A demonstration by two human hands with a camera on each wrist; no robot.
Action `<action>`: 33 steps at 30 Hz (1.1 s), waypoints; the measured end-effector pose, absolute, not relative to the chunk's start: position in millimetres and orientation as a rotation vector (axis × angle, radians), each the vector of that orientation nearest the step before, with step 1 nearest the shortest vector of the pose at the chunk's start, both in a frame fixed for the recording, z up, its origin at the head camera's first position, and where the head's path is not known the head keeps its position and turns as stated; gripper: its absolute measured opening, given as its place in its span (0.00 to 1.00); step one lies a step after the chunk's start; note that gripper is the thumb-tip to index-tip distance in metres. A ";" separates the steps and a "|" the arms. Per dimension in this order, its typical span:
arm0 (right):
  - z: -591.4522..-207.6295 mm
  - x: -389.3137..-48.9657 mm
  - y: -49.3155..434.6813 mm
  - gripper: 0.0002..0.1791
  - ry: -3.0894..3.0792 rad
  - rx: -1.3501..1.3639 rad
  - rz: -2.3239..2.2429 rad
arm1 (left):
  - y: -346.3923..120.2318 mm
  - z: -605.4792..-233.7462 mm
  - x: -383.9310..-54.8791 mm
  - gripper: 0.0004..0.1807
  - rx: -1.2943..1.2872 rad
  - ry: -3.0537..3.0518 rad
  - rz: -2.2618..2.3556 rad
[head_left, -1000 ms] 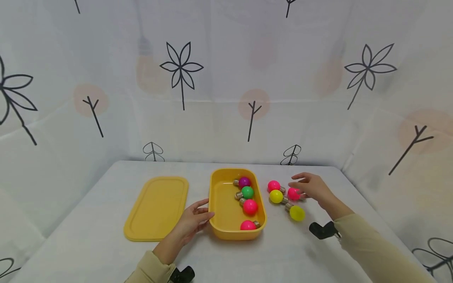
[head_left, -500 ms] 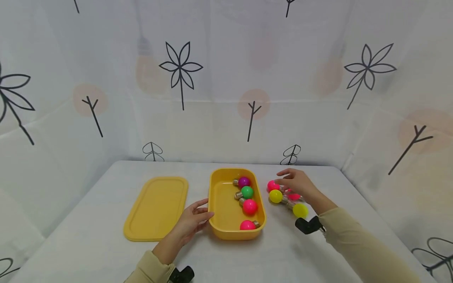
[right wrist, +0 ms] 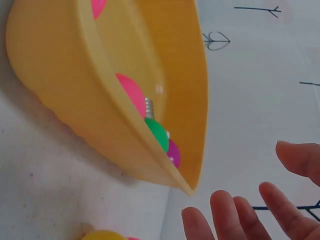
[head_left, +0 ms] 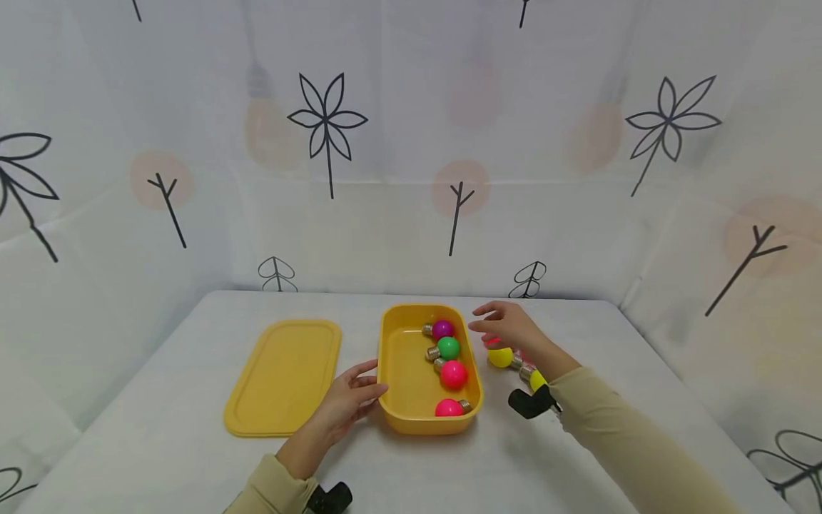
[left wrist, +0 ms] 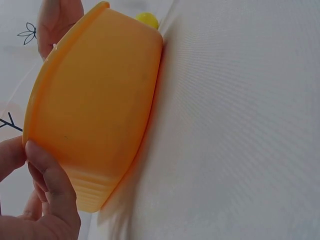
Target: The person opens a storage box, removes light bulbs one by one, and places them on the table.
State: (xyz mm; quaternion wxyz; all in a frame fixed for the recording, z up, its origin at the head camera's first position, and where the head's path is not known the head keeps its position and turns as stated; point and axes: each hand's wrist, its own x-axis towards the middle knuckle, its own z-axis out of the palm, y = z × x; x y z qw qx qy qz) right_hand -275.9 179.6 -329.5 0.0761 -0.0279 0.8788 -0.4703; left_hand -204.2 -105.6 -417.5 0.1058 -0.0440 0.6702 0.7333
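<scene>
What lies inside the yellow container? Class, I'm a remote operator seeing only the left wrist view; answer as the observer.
Observer: A purple bulb, a green bulb and two pink bulbs.
Operator: Does the right hand hold anything?
Observer: No, its thumb stands apart from the fingers, nothing between them.
Operator: What lies left of the yellow container?
Observer: A flat yellow panel, on the table, apart from the container.

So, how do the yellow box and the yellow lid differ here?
The box is deep with raised walls, while the lid is flat. The box holds four bulbs; the lid has none on it. The left hand grips the box at its edge; the lid is ungripped. Both are yellow, have rounded corners and rest on the white table.
</scene>
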 end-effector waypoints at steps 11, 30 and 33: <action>-330.8 -277.2 155.6 0.26 2.560 -0.131 -1.436 | -104.2 -415.1 -201.7 0.32 -0.114 1.940 2.194; -342.8 -275.7 123.4 0.21 2.416 -0.238 -1.375 | -105.9 -416.7 -206.0 0.31 -0.121 1.959 2.176; -345.0 -277.2 121.0 0.22 2.351 -0.260 -1.426 | -105.9 -416.7 -206.6 0.31 -0.124 1.965 2.170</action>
